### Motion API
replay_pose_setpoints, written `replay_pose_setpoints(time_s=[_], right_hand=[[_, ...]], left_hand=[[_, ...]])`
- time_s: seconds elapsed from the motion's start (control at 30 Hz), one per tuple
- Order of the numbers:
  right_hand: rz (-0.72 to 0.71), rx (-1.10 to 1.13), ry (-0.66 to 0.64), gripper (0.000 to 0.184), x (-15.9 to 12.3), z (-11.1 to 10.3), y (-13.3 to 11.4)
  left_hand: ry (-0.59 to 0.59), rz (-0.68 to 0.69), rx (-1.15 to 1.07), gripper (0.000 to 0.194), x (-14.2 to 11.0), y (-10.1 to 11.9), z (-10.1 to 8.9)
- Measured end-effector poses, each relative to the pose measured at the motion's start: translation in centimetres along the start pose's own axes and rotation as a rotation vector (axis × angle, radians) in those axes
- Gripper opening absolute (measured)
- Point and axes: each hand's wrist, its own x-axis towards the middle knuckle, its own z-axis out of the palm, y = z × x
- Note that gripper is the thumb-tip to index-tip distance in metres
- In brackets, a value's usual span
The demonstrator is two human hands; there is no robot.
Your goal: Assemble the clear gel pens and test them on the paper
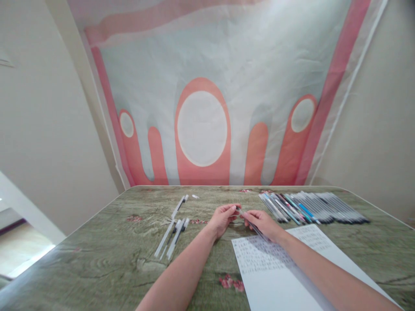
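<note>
My left hand (224,219) and my right hand (262,223) meet over the middle of the table. A slim pen (258,232) with a greyish barrel is gripped in my right hand, its back end slanting down over the paper. My left fingers pinch a small dark and clear part at the pen's front end; whether it is a cap or the tip I cannot make out. Just below my right hand lies a white sheet of paper (275,285) with rows of handwriting on its upper part.
Several pens (304,209) lie side by side at the right, some coloured, many clear with dark ends. Clear pen parts (175,237) lie at the left, with a small white piece (195,196) behind them. The wood-patterned table (106,259) meets a pink-and-grey backdrop (201,129).
</note>
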Motion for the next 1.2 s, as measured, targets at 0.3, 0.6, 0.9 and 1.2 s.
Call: replay_pose_setpoints(time_s=[0.3, 0.6, 0.9, 1.2], right_hand=[[-0.015, -0.037, -0.012, 0.041, 0.0, 0.0, 0.2], [0.002, -0.028, -0.007, 0.045, 0.1, 0.1, 0.1], [-0.014, -0.035, -0.012, 0.041, 0.1, 0.0, 0.5], [-0.017, -0.044, -0.016, 0.039, 0.2, 0.1, 0.4]], left_hand=[[0.130, 0.036, 0.114, 0.035, 0.8, -1.4, -0.3], [0.062, 0.028, -0.060, 0.040, 0.4, -0.7, 0.2], [0.032, 0.044, 0.019, 0.033, 0.6, -1.3, -0.6], [0.142, 0.029, 0.013, 0.032, 1.2, -1.7, -0.4]])
